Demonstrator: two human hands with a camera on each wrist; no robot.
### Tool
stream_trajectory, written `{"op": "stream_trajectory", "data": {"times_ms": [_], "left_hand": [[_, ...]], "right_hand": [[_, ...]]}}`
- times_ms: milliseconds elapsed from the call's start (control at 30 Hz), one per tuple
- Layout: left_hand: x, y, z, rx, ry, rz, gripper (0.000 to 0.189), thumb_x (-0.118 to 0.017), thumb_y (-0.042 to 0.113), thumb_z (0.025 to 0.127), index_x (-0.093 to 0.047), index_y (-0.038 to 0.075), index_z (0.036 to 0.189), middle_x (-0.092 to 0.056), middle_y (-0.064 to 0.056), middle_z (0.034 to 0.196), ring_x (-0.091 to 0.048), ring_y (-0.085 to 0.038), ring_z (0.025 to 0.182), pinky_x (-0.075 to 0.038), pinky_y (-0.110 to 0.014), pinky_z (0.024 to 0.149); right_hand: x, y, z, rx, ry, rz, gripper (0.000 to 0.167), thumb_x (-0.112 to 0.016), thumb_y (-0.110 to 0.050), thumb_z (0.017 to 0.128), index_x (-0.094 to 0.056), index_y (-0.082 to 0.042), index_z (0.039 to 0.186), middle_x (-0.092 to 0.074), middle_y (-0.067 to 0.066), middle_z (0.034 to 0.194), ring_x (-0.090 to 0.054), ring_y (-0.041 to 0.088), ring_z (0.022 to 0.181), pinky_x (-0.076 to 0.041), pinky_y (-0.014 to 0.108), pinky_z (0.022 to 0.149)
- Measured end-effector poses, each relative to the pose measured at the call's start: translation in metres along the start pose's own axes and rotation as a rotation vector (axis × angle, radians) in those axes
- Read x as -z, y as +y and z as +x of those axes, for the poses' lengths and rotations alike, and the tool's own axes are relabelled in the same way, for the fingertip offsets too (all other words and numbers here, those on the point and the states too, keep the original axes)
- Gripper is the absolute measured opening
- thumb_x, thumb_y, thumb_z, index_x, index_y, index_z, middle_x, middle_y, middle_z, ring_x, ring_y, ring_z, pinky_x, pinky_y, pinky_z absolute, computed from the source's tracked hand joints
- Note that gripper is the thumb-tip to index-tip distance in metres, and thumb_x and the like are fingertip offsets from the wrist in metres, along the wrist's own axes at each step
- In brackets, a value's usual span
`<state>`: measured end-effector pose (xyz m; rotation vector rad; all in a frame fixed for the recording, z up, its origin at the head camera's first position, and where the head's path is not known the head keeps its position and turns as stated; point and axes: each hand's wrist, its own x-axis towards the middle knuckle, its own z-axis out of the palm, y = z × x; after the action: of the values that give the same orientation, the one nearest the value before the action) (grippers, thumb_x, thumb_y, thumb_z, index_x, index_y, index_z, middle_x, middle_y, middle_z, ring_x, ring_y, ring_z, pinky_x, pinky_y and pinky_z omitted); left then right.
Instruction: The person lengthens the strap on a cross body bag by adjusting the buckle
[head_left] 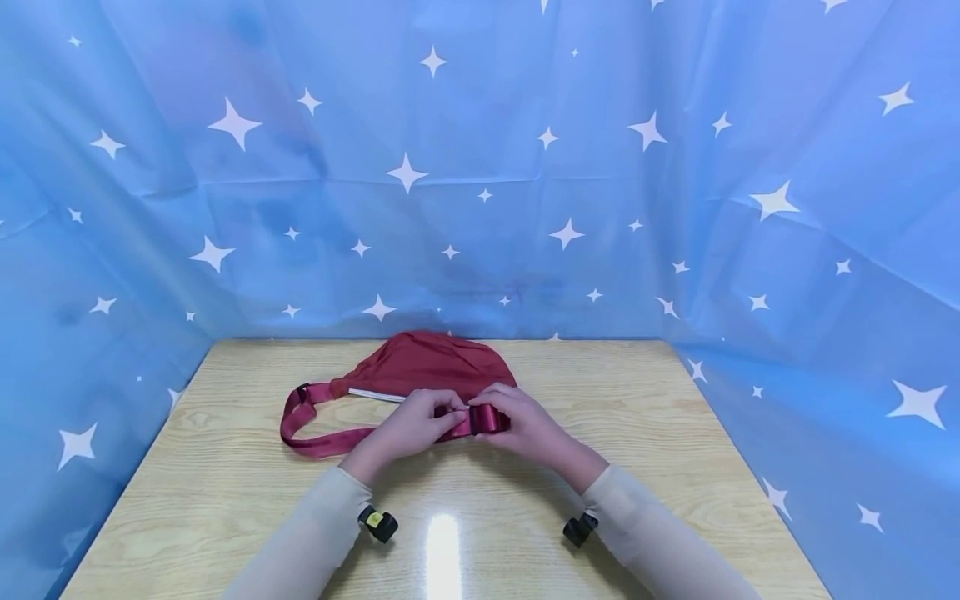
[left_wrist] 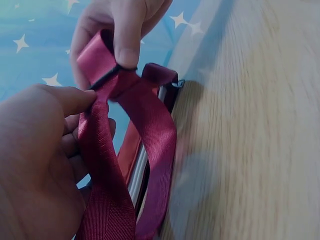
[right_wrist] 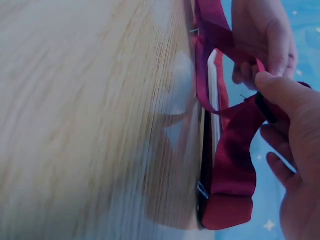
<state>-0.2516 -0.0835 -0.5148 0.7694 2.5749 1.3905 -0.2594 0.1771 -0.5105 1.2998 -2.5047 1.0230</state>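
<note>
The waist bag (head_left: 435,365) is matt, thin-looking cloth; its strap (left_wrist: 106,165) is ribbed woven webbing with a satin sheen, its slider (right_wrist: 265,108) plastic-looking. The wood-grain tabletop (head_left: 225,467) looks glossy; the backdrop (head_left: 487,100), smooth creased cloth.

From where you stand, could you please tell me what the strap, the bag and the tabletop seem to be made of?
Strap: probably synthetic webbing with a satin sheen; fine woven ribs show in the left wrist view.
Bag: thin fabric, perhaps nylon, mostly matt, with soft creases.
Tabletop: wood or wood-look laminate, glossy, with grain and a bright reflection.
</note>
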Motion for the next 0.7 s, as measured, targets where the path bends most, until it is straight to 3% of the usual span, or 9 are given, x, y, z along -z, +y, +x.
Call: {"op": "stream_trajectory", "data": {"times_ms": [200, 533, 600, 700], "left_hand": [[-0.0039, 0.0054, 0.0034, -0.017, 0.002, -0.018, 0.011, -0.072, 0.023, 0.11, -0.076, 0.023, 0.1, -0.067, 0.009, 0.088, -0.058, -0.011, 0.08, -0.05, -0.031, 0.075], [-0.0104, 0.0033, 0.003, 0.057, 0.036, -0.062, 0.011, -0.072, 0.019, 0.109, -0.074, 0.018, 0.098, -0.065, 0.007, 0.084, -0.053, -0.008, 0.071, -0.047, -0.028, 0.067], [-0.0104, 0.0026, 0.0018, 0.042, 0.034, -0.07, 0.003, -0.073, 0.017, 0.108, -0.074, 0.018, 0.106, -0.068, 0.007, 0.092, -0.06, -0.009, 0.08, -0.052, -0.03, 0.075], [-0.0107, 0.0021, -0.0012, 0.0, 0.007, -0.046, 0.024, -0.079, 0.015, 0.103, -0.069, 0.02, 0.125, -0.071, 0.006, 0.112, -0.066, -0.012, 0.099, -0.057, -0.036, 0.089]], "right_hand": [[-0.0019, -0.0031, 0.0044, 0.029, 0.015, -0.014, 0.052, -0.098, -0.004, 0.083, -0.074, -0.01, 0.129, -0.073, 0.002, 0.121, -0.068, 0.019, 0.11, -0.061, 0.039, 0.091], [-0.0018, -0.0062, 0.0007, 0.043, 0.06, -0.057, 0.048, -0.097, -0.015, 0.088, -0.072, -0.011, 0.129, -0.07, 0.001, 0.124, -0.066, 0.018, 0.115, -0.06, 0.039, 0.095], [-0.0019, -0.0073, 0.0001, 0.05, 0.078, -0.049, 0.045, -0.096, -0.016, 0.09, -0.072, -0.011, 0.127, -0.069, 0.0, 0.123, -0.064, 0.017, 0.115, -0.06, 0.037, 0.095], [-0.0026, -0.0092, 0.0, 0.048, 0.1, -0.027, 0.043, -0.095, -0.013, 0.09, -0.073, -0.01, 0.126, -0.069, 0.001, 0.121, -0.064, 0.017, 0.113, -0.06, 0.037, 0.094]]}}
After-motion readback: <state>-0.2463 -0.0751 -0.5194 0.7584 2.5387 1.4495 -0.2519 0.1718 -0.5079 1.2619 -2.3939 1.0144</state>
